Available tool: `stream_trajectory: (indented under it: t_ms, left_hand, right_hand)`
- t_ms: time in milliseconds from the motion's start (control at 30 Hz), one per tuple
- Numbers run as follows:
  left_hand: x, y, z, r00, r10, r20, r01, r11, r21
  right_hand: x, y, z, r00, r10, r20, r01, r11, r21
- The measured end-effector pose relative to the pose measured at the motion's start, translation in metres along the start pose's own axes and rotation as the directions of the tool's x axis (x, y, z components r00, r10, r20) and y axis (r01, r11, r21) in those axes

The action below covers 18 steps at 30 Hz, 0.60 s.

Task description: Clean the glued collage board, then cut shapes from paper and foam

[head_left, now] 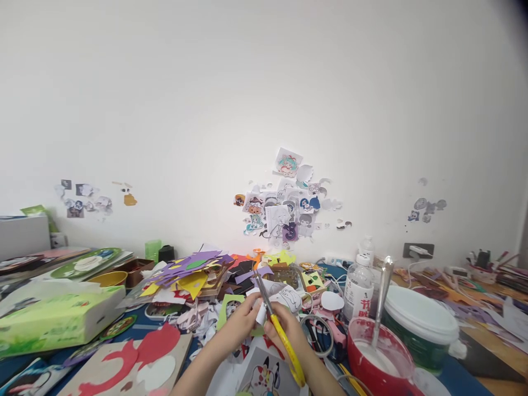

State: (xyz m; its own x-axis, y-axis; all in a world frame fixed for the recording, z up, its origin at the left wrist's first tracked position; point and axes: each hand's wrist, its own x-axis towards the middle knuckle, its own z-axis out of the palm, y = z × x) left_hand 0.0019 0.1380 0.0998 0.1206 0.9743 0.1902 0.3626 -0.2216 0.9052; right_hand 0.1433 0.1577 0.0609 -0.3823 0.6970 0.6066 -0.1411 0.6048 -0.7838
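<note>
In the lower middle of the head view, my left hand has its fingers closed on a sheet of white paper printed with a line drawing. One edge of that sheet curls into a small roll by my fingertips. My right hand is wrapped round yellow-handled scissors, whose metal blades point up and away, close to the sheet. Whether the blades touch the paper I cannot tell. Below my hands lies a printed cartoon picture. Lime-green paper sits beside my left hand.
A red bowl of white paste with a spoon stands at right, near a lidded bucket and a plastic bottle. Tape rings lie closer. Coloured paper scraps pile behind; a tissue pack is left.
</note>
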Motion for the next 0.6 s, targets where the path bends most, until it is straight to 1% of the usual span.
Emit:
stream_trajectory:
  t_ms: [33, 67, 100, 167, 200, 267, 300, 367, 433, 467, 500, 533, 600]
  left_hand:
    - [0.000, 0.000, 0.000, 0.999, 0.018, -0.038, -0.016, 0.997, 0.075]
    - [0.000, 0.000, -0.001, 0.997, 0.016, -0.079, -0.002, 0.986, 0.167]
    - [0.000, 0.001, -0.004, 0.992, -0.005, -0.130, 0.039, 0.963, 0.267]
    - [-0.002, 0.006, -0.012, 0.964, -0.030, -0.266, 0.147, 0.889, 0.434]
    - [-0.004, 0.009, -0.016, 0.939, -0.021, -0.342, 0.192, 0.858, 0.476]
    - [-0.009, 0.016, -0.024, 0.879, 0.044, -0.474, 0.217, 0.850, 0.481]
    - [-0.013, 0.020, -0.027, 0.848, 0.084, -0.524, 0.205, 0.859, 0.470]
    - [-0.019, 0.027, -0.030, 0.791, 0.182, -0.584, 0.147, 0.870, 0.471]
    - [-0.023, 0.032, -0.032, 0.753, 0.275, -0.598, 0.064, 0.874, 0.482]
    - [-0.023, 0.032, -0.033, 0.754, 0.291, -0.590, 0.027, 0.882, 0.470]
    - [-0.022, 0.032, -0.035, 0.775, 0.280, -0.566, -0.006, 0.899, 0.437]
    - [-0.019, 0.030, -0.038, 0.814, 0.243, -0.528, -0.027, 0.923, 0.383]
    - [-0.011, 0.023, -0.046, 0.908, 0.117, -0.403, -0.024, 0.974, 0.227]
  right_hand:
    - [0.000, 0.000, -0.002, 1.000, 0.001, 0.003, -0.001, 0.998, -0.057]
    - [0.000, -0.001, -0.004, 1.000, 0.005, 0.000, -0.005, 0.990, -0.140]
    - [-0.001, -0.002, -0.005, 1.000, 0.008, -0.016, -0.011, 0.970, -0.243]
    - [-0.003, -0.008, -0.008, 0.998, 0.011, -0.054, -0.035, 0.880, -0.474]
    - [-0.004, -0.011, -0.008, 0.998, 0.018, -0.063, -0.051, 0.816, -0.576]
    - [-0.006, -0.018, -0.007, 0.997, 0.044, -0.056, -0.071, 0.697, -0.714]
    - [-0.007, -0.021, -0.006, 0.997, 0.061, -0.038, -0.068, 0.654, -0.753]
    - [-0.009, -0.023, -0.003, 0.997, 0.080, 0.002, -0.047, 0.606, -0.794]
    - [-0.009, -0.022, -0.002, 0.996, 0.086, 0.031, -0.024, 0.575, -0.818]
    - [-0.010, -0.021, -0.002, 0.996, 0.085, 0.041, -0.013, 0.558, -0.830]
    - [-0.010, -0.019, -0.002, 0.995, 0.084, 0.047, -0.006, 0.540, -0.842]
    - [-0.010, -0.017, -0.002, 0.995, 0.084, 0.053, 0.001, 0.522, -0.853]
    - [-0.010, -0.014, -0.004, 0.993, 0.084, 0.077, 0.027, 0.485, -0.874]
